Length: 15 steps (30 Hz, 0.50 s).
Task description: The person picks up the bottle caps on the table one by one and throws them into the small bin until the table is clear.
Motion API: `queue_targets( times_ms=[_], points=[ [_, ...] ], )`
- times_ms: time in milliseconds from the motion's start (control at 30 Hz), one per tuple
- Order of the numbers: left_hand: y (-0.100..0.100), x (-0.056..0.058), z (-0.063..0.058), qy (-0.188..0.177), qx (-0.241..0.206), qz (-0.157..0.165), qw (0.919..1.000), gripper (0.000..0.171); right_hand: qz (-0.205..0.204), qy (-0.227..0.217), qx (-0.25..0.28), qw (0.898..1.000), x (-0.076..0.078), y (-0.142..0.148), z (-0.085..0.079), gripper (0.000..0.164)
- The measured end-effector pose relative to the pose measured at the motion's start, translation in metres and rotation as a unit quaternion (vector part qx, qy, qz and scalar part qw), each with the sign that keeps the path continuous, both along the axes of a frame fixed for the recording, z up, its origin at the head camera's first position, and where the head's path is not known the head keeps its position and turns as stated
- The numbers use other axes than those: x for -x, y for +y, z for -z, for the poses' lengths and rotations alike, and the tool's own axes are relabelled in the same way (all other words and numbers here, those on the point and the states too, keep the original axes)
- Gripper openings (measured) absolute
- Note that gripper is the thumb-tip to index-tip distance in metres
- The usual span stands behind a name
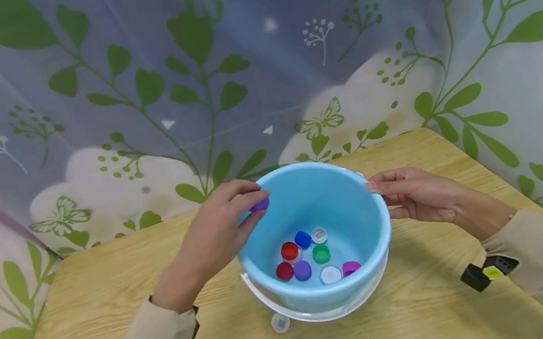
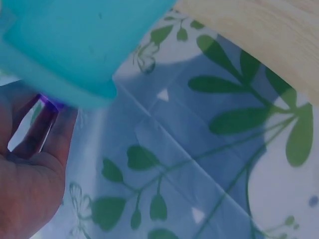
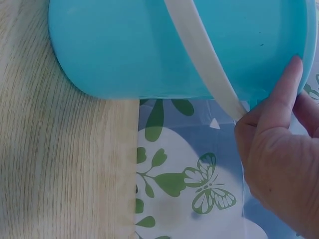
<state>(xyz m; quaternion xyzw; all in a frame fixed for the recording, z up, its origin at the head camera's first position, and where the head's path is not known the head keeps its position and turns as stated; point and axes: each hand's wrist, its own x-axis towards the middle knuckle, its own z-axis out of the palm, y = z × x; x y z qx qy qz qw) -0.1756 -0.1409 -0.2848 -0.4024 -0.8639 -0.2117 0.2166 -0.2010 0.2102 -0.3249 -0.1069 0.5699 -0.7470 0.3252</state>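
Observation:
A light-blue bucket (image 1: 306, 187) stands on the wooden table, its white handle (image 1: 321, 317) hanging down at the front. My left hand (image 1: 216, 225) pinches a purple bottle cap (image 1: 260, 204) over the bucket's left rim. In the left wrist view only a sliver of that purple cap (image 2: 51, 102) shows between the fingers. On the opposite side my right hand (image 1: 416, 194) grips the bucket's rim with thumb and fingers. From the right wrist view, this hand (image 3: 284, 144) is up against the rim where the white handle joins. Several bottle caps lie on the bucket's floor, among them a green cap (image 1: 321, 253).
One white cap (image 1: 280, 323) lies on the wooden table (image 1: 126, 293), in front of the bucket beneath the handle. A patterned cloth (image 1: 136, 120) with green leaves and butterflies hangs behind the table and along both sides.

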Motion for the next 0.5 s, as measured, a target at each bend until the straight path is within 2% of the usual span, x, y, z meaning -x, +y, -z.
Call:
queue_targets(
  times_ms=[100, 267, 500],
  points=[
    [0.011, 0.004, 0.006, -0.024, 0.029, 0.003, 0.9993, 0.028, -0.004, -0.005, 0.008, 1.000, 0.001, -0.001, 0.001, 0.017],
    [0.018, 0.008, 0.015, -0.075, 0.046, 0.020, 0.9959, 0.027, -0.006, -0.012, 0.012, 1.000, 0.002, -0.002, 0.003, 0.017],
    [0.020, 0.013, 0.016, -0.111, 0.071, 0.062, 0.9893, 0.025, -0.001, -0.006, 0.010, 1.000, 0.001, 0.000, 0.003, 0.017]
  ],
)
